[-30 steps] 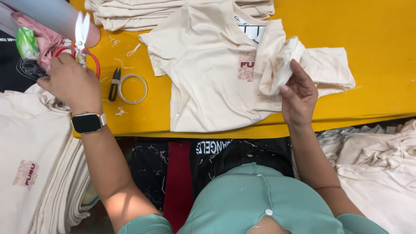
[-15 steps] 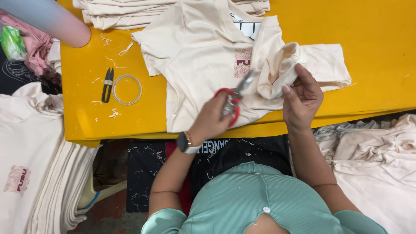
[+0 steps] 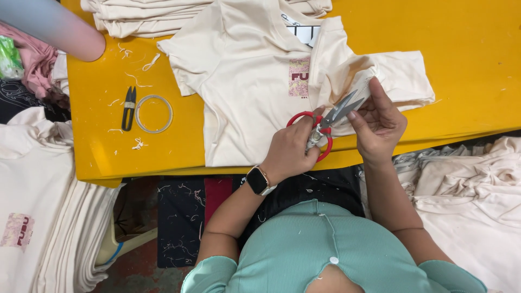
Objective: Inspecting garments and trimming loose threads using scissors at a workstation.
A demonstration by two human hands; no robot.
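Cream cotton T-shirt point(image 3: 249, 103): spread flat, front up, on the yellow table point(image 3: 467, 65), with a small pink printed patch on the chest; its right part is folded and bunched up near the person's hands.
Red-handled scissors point(image 3: 325, 125): above the lower right part of the shirt, metal blades slightly parted and pointing up and right, their tips at the bunched cloth.
Left hand point(image 3: 296, 149): fingers closed through and around the red loops of the scissors; a dark smartwatch with a square face point(image 3: 258, 180) sits on the wrist.
Right hand point(image 3: 380, 122): fingers curled, pinching the bunched cream cloth just beside the scissor blades.
Small black thread snips point(image 3: 128, 108): lying on the table to the left of the shirt, well apart from both hands.
Clear ring of tape point(image 3: 154, 114): flat on the table, just beside the snips.
Loose thread scraps point(image 3: 138, 144): pale bits scattered on the yellow surface around the snips and ring.
Folded cream garments point(image 3: 141, 16): a stack at the far edge of the table.
Cream shirt stack point(image 3: 38, 217): a tall pile at the left, below the table edge.
Crumpled cream heap point(image 3: 477, 190): at the right, beside the person.
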